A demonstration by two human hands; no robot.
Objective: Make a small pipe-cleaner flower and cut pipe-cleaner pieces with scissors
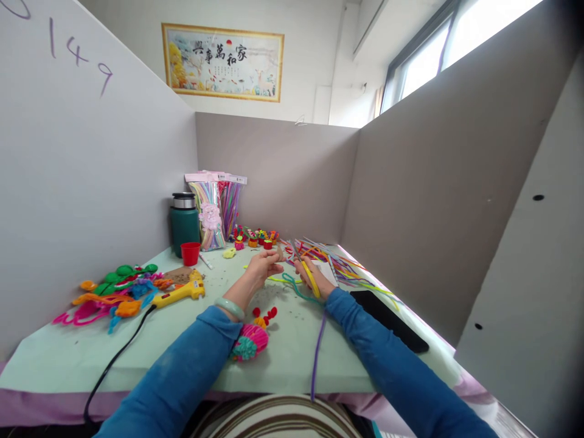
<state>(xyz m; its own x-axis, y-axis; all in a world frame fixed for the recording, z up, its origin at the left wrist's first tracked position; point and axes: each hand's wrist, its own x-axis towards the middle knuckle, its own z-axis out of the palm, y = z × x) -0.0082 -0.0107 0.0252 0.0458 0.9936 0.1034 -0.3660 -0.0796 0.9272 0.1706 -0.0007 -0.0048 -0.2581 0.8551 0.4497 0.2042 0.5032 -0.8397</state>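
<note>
Gripping yellow-handled scissors [311, 278] with curled fingers, our right hand [322, 282] works above the middle of the table [182, 371], the blades pointing toward the back edge. Our left hand [261, 270] is just beside it, fingers bent and drawn close together; we cannot tell what, if anything, is between the fingertips. A teal strand [296, 288] lies near our right hand, and a purple strand [318, 359] runs to the front edge. We have a pink-and-teal fuzzy piece [252, 342] by our left sleeve, a yellow glue gun [180, 295] toward the left edge, and a black flat object [390, 320] along the right edge. Colorful strands [347, 264] spread over the back right corner, while a green bottle [185, 226] and red cup [190, 253] stand near the back left corner.
</note>
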